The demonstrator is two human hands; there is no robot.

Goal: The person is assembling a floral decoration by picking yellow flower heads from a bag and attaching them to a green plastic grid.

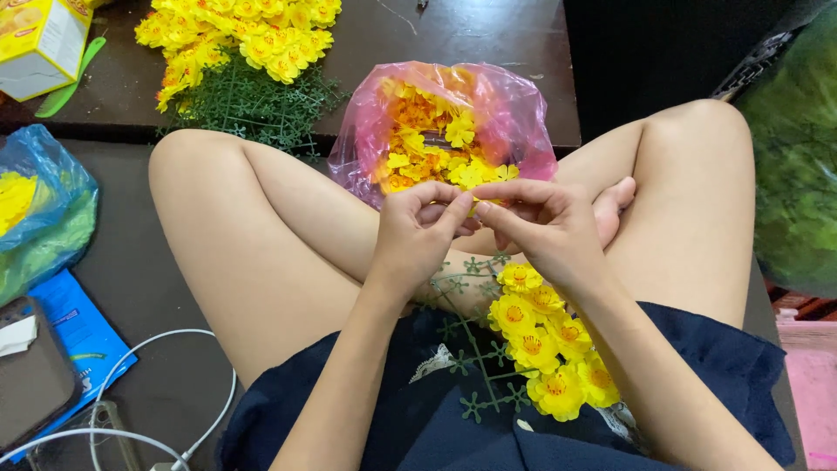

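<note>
Yellow plastic flower, mostly hidden, pinched between fingers of left hand and right hand, both closed on it just in front of the pink bag of loose blooms. Green lattice lies nearer on the lap, part-filled, within easy reach.

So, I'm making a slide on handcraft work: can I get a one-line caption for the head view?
Left hand and right hand pinch a yellow artificial flower above a green plastic grid, by a pink bag of blooms.
</note>
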